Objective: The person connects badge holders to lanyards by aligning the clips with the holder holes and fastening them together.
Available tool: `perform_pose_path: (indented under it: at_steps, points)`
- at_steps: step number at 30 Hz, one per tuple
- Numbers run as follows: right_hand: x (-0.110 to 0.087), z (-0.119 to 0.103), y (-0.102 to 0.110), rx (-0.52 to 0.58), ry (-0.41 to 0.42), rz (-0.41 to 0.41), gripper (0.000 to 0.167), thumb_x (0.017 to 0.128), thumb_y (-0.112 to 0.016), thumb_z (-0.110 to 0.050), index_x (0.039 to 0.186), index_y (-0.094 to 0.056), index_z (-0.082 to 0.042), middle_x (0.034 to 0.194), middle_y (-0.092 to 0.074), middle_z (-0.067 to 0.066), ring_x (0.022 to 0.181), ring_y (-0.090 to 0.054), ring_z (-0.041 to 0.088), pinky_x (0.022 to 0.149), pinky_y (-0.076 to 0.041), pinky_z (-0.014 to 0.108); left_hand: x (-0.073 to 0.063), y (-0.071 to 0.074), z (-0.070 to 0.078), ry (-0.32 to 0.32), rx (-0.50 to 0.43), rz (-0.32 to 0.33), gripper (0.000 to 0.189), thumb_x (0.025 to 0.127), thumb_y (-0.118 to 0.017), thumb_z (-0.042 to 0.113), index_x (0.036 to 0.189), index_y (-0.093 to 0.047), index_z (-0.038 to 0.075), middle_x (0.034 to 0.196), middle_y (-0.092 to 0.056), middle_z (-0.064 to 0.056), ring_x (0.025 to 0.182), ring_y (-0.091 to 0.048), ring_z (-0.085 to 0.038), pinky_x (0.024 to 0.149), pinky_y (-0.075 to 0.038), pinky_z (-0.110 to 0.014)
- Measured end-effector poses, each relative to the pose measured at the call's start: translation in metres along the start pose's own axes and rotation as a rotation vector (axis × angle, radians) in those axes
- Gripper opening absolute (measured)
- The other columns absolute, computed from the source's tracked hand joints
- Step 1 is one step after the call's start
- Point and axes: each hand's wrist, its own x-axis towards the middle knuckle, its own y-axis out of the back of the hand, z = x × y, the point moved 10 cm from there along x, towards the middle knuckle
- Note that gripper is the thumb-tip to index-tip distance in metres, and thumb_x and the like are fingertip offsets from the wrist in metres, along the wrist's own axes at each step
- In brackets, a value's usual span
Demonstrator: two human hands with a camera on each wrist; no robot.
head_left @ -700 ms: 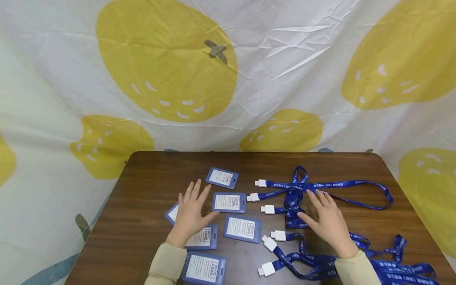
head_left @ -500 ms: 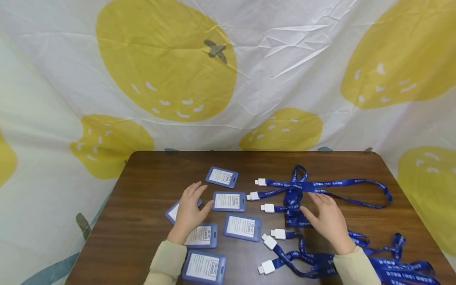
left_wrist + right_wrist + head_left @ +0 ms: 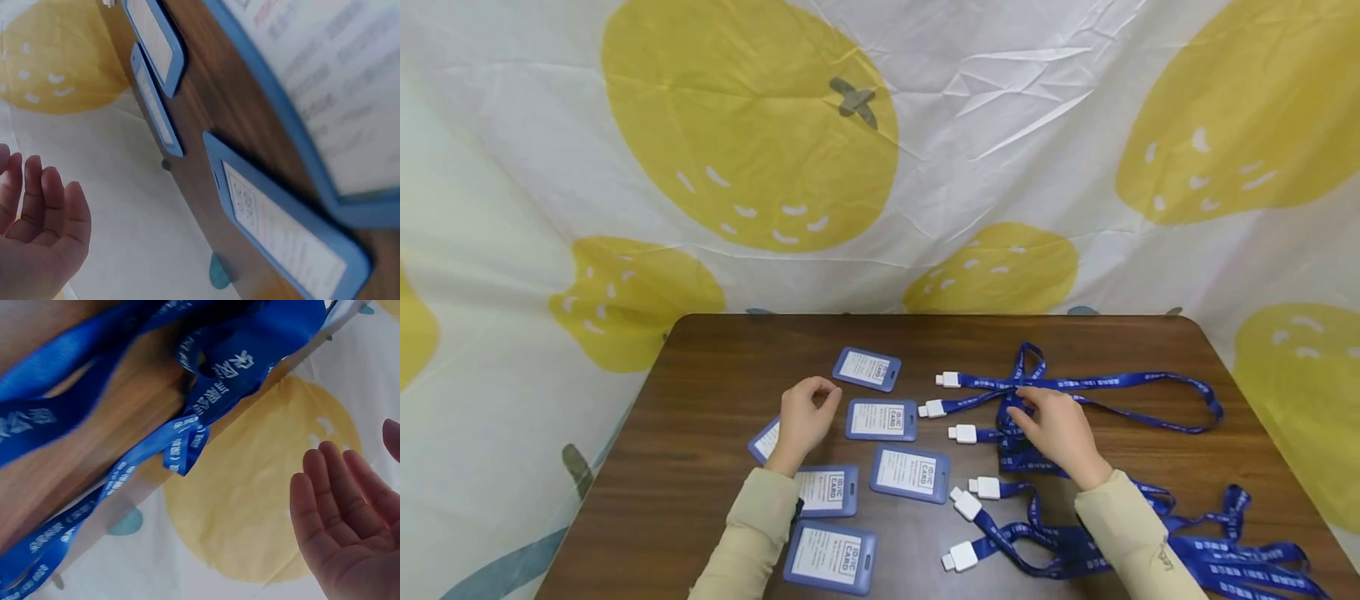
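Observation:
My left hand (image 3: 805, 421) hovers over the blue card holders, its fingers bent and the thumb near the fingertips, holding nothing. Beneath its wrist lie a partly covered card holder (image 3: 827, 492) and a tilted card holder (image 3: 764, 442); just to its right is another card holder (image 3: 882, 419). Above the bunched blue lanyard (image 3: 1022, 460) reaches my right hand (image 3: 1060, 429), fingers loosely bent, thumb apart. In the left wrist view, the palm of the left hand (image 3: 50, 231) faces up into bare air. Likewise, nothing sits in the right hand (image 3: 350, 512) in its wrist view.
More card holders lie at the far side (image 3: 867, 369), the middle (image 3: 910, 475) and the near side (image 3: 831, 558) of the brown table (image 3: 700, 433). A long looped lanyard (image 3: 1120, 381) stretches right; a lanyard pile (image 3: 1217, 567) lies near right. A patterned curtain (image 3: 925, 167) hangs behind.
The spread fingers of my left hand have drawn in toward its thumb. My right hand has moved slightly left and away over the bunched lanyard. Cards and lanyards stay put.

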Motion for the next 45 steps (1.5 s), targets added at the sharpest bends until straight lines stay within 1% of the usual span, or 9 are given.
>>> perform_pose_path:
  at_steps: [5, 9, 17, 25, 31, 33, 36, 40, 45]
  points:
    - [0.017, -0.005, -0.008, 0.025, 0.021, -0.022, 0.019, 0.079, -0.069, -0.01, 0.09, -0.066, 0.004, 0.08, -0.066, 0.015, 0.067, -0.061, 0.026, 0.059, -0.048, 0.04, 0.014, -0.01, -0.004, 0.002, 0.015, -0.04, 0.008, 0.075, -0.066, 0.001, 0.068, -0.062, 0.002, 0.063, -0.058, -0.005, 0.059, -0.049, -0.016, 0.056, -0.042, -0.028]
    - [0.031, -0.006, -0.016, 0.031, 0.025, -0.054, 0.016, 0.079, -0.069, -0.01, 0.089, -0.066, 0.003, 0.081, -0.066, 0.015, 0.064, -0.061, 0.024, 0.058, -0.049, 0.039, 0.025, -0.02, -0.011, 0.049, 0.027, -0.089, 0.008, 0.076, -0.064, 0.002, 0.069, -0.062, 0.001, 0.062, -0.056, -0.005, 0.058, -0.048, -0.015, 0.056, -0.041, -0.027]
    - [0.052, -0.014, -0.034, 0.012, 0.027, -0.141, 0.022, 0.08, -0.067, -0.013, 0.095, -0.066, 0.003, 0.089, -0.066, 0.017, 0.077, -0.063, 0.03, 0.066, -0.05, 0.042, 0.042, -0.03, -0.028, 0.173, 0.072, -0.128, 0.009, 0.078, -0.064, 0.008, 0.074, -0.064, 0.001, 0.065, -0.059, -0.006, 0.061, -0.053, -0.018, 0.058, -0.043, -0.029]
    - [0.07, -0.022, -0.054, -0.061, 0.035, -0.198, 0.024, 0.079, -0.069, -0.014, 0.095, -0.066, 0.003, 0.088, -0.066, 0.016, 0.078, -0.062, 0.031, 0.067, -0.05, 0.042, 0.044, -0.042, -0.04, 0.237, 0.101, -0.16, 0.01, 0.078, -0.064, 0.011, 0.08, -0.065, 0.001, 0.07, -0.06, -0.006, 0.064, -0.055, -0.019, 0.059, -0.045, -0.031]
    - [0.083, -0.026, -0.064, -0.115, 0.057, -0.236, 0.024, 0.078, -0.068, -0.013, 0.095, -0.066, 0.004, 0.091, -0.065, 0.018, 0.084, -0.061, 0.034, 0.072, -0.049, 0.044, 0.051, -0.048, -0.046, 0.276, 0.186, -0.209, 0.026, 0.075, -0.064, 0.016, 0.093, -0.063, -0.003, 0.086, -0.062, -0.014, 0.079, -0.058, -0.029, 0.068, -0.046, -0.04]
    - [0.085, -0.03, -0.066, -0.12, 0.079, -0.241, 0.024, 0.078, -0.069, -0.013, 0.095, -0.066, 0.003, 0.091, -0.066, 0.017, 0.084, -0.061, 0.034, 0.072, -0.049, 0.045, 0.053, -0.05, -0.051, 0.31, 0.217, -0.221, 0.034, 0.074, -0.065, 0.018, 0.099, -0.061, -0.005, 0.094, -0.061, -0.019, 0.088, -0.057, -0.034, 0.074, -0.046, -0.044]
    - [0.09, -0.033, -0.072, -0.115, 0.094, -0.261, 0.024, 0.077, -0.069, -0.014, 0.095, -0.066, 0.002, 0.091, -0.066, 0.016, 0.084, -0.061, 0.034, 0.073, -0.048, 0.044, 0.055, -0.053, -0.064, 0.393, 0.258, -0.249, 0.047, 0.075, -0.066, 0.025, 0.109, -0.055, -0.006, 0.105, -0.055, -0.025, 0.099, -0.051, -0.041, 0.08, -0.043, -0.048]
    - [0.098, -0.031, -0.082, -0.085, 0.07, -0.315, 0.026, 0.078, -0.069, -0.016, 0.097, -0.066, 0.001, 0.094, -0.065, 0.015, 0.086, -0.061, 0.034, 0.074, -0.048, 0.044, 0.056, -0.057, -0.082, 0.506, 0.302, -0.301, 0.06, 0.077, -0.066, 0.034, 0.118, -0.048, -0.006, 0.114, -0.049, -0.026, 0.105, -0.045, -0.044, 0.082, -0.042, -0.051]
    - [0.105, -0.02, -0.098, -0.046, 0.023, -0.391, 0.029, 0.079, -0.068, -0.016, 0.102, -0.065, 0.002, 0.099, -0.064, 0.016, 0.092, -0.059, 0.035, 0.078, -0.047, 0.045, 0.06, -0.063, -0.096, 0.585, 0.294, -0.361, 0.07, 0.075, -0.069, 0.04, 0.122, -0.044, -0.007, 0.119, -0.046, -0.028, 0.109, -0.042, -0.046, 0.087, -0.038, -0.056]
